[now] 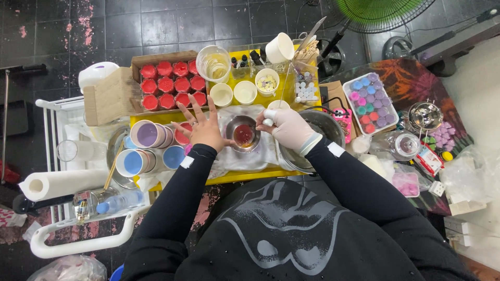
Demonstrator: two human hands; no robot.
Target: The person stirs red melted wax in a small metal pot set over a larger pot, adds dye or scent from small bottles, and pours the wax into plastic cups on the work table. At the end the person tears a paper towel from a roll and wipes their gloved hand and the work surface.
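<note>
A small metal bowl [244, 134] holding dark red liquid sits on a clear plastic sheet on the yellow table [245, 177]. My left hand [200, 125], bare with fingers spread, rests flat just left of the bowl, touching its rim. My right hand [286, 127] wears a white glove and pinches a small white object over the bowl's right edge. Both sleeves are black.
A cardboard box of red candles [172, 83] stands at the back left. Paper cups with purple, blue and red contents [148, 145] lie left of my hand. A large metal pot [325, 127], a tray of coloured pieces [370, 101] and a paper towel roll [62, 183] surround the work.
</note>
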